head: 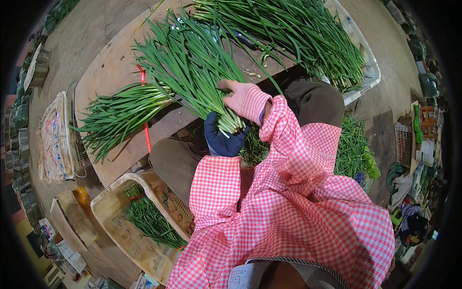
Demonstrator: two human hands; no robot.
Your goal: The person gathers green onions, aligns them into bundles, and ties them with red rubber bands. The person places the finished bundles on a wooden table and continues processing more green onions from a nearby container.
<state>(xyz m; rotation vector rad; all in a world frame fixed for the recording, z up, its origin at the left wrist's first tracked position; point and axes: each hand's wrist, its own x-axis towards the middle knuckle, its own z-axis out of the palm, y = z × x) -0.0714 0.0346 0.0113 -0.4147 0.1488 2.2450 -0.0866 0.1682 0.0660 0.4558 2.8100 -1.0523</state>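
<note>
A large bunch of garlic chives [191, 65] lies slantwise before me, its leaves fanning over the table and its pale cut ends towards my body. My left hand [225, 139], in a dark blue glove, cups those cut ends from below. Bare fingertips show on my right hand [247, 99], which wears a pink striped glove and grips the stems just above the ends. To the left, a smaller bunch of chives [124, 113] rests on a red tie strip [147, 135] laid across the board.
The wooden table [97, 79] holds a large chive heap [288, 32] at the far right, partly in a white plastic tray [371, 68]. At lower left stands a plastic crate [119, 224] with tied chives [155, 220]. Loose greens [350, 148] lie beside my right leg.
</note>
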